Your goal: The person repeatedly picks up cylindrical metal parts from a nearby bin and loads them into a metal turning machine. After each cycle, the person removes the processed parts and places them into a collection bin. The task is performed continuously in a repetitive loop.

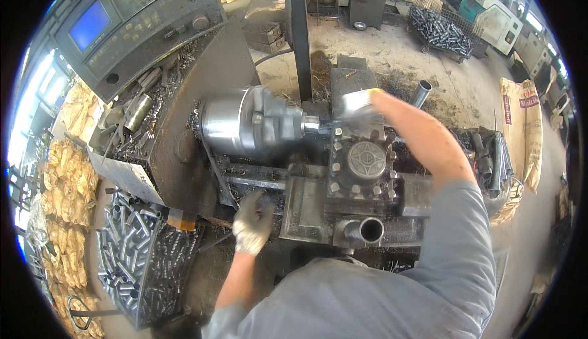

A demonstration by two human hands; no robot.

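Dusty workshop floor surrounds our lathe (184, 131), its chuck (245, 121) blurred, with a short metal piece (312, 124) projecting from it. Our gloved right hand (361, 107) reaches in just beside that piece, grip too blurred to tell, while the gloved left hand (252, 222) rests loosely curled on the carriage (306, 198). We judge that a turning chuck could snag the glove.
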